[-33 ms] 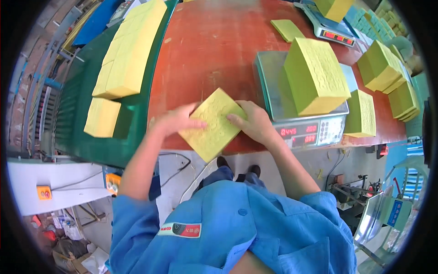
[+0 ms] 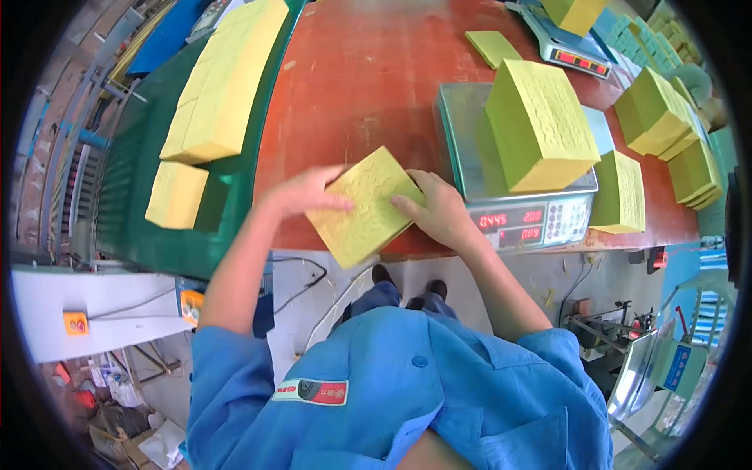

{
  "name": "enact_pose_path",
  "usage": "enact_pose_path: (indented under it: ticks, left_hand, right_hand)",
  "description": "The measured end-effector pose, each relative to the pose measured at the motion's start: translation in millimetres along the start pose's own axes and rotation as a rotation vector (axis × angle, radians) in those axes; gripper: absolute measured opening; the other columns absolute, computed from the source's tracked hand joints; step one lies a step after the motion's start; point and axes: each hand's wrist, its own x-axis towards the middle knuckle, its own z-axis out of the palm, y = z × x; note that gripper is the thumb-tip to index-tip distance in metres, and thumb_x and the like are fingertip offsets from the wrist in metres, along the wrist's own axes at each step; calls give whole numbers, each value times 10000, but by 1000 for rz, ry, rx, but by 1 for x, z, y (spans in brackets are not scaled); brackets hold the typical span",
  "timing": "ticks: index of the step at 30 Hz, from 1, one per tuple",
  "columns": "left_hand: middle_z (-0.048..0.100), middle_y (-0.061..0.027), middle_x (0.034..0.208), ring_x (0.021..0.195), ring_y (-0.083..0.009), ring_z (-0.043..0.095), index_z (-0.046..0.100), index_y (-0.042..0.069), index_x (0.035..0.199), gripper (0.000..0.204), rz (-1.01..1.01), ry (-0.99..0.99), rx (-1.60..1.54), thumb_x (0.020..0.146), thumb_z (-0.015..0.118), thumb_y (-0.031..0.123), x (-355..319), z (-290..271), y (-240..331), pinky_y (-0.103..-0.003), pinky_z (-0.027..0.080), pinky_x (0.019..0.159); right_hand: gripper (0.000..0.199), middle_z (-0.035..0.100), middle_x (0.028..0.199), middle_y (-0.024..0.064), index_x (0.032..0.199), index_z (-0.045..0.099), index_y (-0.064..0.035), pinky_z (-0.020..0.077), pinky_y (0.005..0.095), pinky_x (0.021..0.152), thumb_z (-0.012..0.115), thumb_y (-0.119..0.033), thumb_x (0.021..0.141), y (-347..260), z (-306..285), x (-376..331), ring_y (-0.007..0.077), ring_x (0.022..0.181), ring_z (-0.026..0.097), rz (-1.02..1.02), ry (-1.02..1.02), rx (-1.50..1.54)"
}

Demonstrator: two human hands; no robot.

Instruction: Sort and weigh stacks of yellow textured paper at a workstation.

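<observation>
No visible change against the 0.0 s frame: same pose, same layout, only picture size differs. Left hand (image 2: 307, 191) lies flat on the left corner of a yellow-green embossed pad stack (image 2: 366, 205), fingers spread over the top, thumb side on its edge. Right hand (image 2: 439, 210) grips the stack's right corner, fingers curled over the top face, so both hands hold the stack between them. Stack sits turned diamond-wise at the near edge of the red-brown table (image 2: 368, 70), its lower corner hanging past the table edge over the floor. Just right of the right hand, a digital scale (image 2: 526, 221) with red display digits, its steel platform carrying a tall block of the same pads (image 2: 542, 125); hand near the scale front, contact not clear. Right of the scale a shorter pad stack (image 2: 619, 193) near the table edge, more stacks (image 2: 656, 111) farther right. Single loose pad (image 2: 492, 45) at the far side, second scale (image 2: 565, 48) beyond it. Left of the table, green conveyor (image 2: 141, 211) with a long row of pads (image 2: 224, 80) and one separate pad (image 2: 177, 194). Open tabletop lies ahead of the hands, between the conveyor and the scale; room to the right is tight.
</observation>
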Motion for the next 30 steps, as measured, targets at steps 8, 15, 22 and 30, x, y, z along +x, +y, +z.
enact_pose_path:
  ticks: [8,15,22,30]
  left_hand:
    - [454,-137,1459,1353,-223,416,358,18,1467,712,426,1171,-22,875,694,224,-46,87,-8,-359,351,1101]
    - [472,-192,1334,1191,-284,492,262,67,1505,849,-109,966,-1225,921,531,622,-47,240,-94,-475,452,937]
    - [457,-165,1402,1271,-322,461,342,84,1462,779,233,802,-1355,934,482,639,-30,233,-81,-481,373,1054]
    - [440,-112,1458,1343,-256,424,329,82,1475,583,380,713,-1193,1026,408,446,-71,201,-88,-441,353,1102]
  right_hand:
    - [616,594,1184,286,1343,430,58,477,450,930,664,-266,875,-1,-47,-48,438,1080,590,-99,64,-24]
    - [464,660,1125,214,1175,622,-4,493,454,910,648,-340,856,-21,-50,54,388,1049,621,-444,31,-45]
    - [480,688,967,225,1035,679,-52,505,456,840,637,-483,829,0,-15,36,388,948,655,-296,-410,-273]
    - [506,660,1012,246,1091,581,20,502,470,835,643,-424,858,-20,12,-39,403,953,644,-92,-224,-146]
